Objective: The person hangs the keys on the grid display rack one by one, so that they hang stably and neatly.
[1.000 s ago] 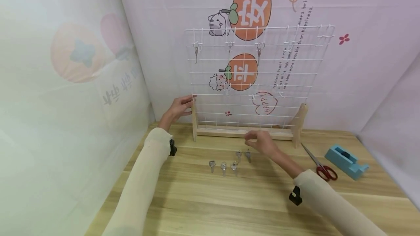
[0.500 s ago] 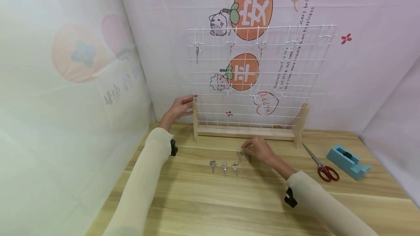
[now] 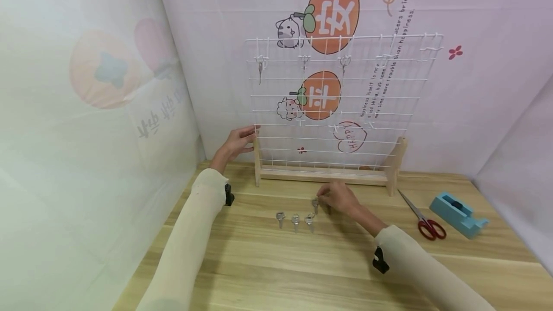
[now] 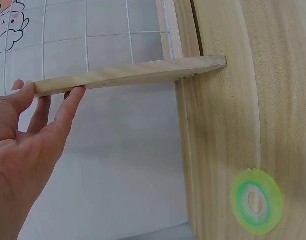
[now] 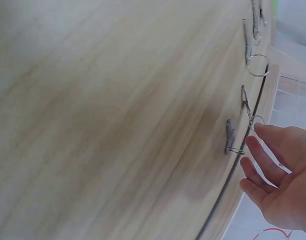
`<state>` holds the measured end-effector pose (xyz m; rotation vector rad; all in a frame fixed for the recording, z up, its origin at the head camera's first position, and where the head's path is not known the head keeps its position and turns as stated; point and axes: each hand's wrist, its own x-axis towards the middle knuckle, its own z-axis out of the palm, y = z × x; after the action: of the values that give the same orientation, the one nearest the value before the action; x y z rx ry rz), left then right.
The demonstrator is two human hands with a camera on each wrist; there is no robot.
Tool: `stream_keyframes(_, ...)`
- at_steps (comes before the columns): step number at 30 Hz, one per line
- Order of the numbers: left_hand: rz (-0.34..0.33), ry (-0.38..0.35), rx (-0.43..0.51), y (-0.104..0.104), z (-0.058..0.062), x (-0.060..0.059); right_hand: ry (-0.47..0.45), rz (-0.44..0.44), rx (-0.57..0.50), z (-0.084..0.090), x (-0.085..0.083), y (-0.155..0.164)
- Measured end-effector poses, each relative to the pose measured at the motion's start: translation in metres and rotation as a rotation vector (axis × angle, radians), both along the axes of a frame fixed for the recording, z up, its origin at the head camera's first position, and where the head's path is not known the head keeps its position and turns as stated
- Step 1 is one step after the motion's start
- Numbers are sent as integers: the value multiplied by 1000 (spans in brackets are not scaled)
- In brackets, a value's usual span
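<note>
The right hand (image 3: 339, 196) has dropped from mid-air to the table (image 3: 268, 263), its loosely spread fingertips (image 5: 253, 142) now touching the ring of a key (image 3: 315, 203), not yet gripping it. The left hand (image 3: 235, 142) stays with straight fingers on the rack's wooden post (image 4: 127, 75).

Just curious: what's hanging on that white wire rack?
Three keys hang from hooks along the top row of the wire rack; the first key is clearest. Hooks further right look empty.
</note>
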<state>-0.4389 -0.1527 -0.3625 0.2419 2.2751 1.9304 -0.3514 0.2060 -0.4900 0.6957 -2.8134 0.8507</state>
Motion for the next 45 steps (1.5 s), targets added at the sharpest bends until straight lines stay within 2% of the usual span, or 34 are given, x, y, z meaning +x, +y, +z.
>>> stream_keyframes(6, -13, -6, 2, 2, 2, 2, 71, 41, -36, 9, 2, 4)
stream_keyframes(13, -5, 4, 1, 1, 1, 4, 178, 94, -60, 41, -1, 8)
stream_keyframes(19, -12, -3, -4, 2, 1, 3, 190, 65, -50, 68, 1, 17)
stream_keyframes(26, -16, -8, 5, 0, 2, 5, 150, 52, -130, 105, 0, 26)
stream_keyframes(30, -21, 5, 2, -1, 1, 4, 212, 39, -132, 126, 1, 33)
stream_keyframes(33, -27, 11, -2, -1, 1, -2, 261, 27, -122, 140, 3, 38)
stream_keyframes(45, -37, 8, -3, -1, 4, 1, 319, -6, -114, 187, -1, 58)
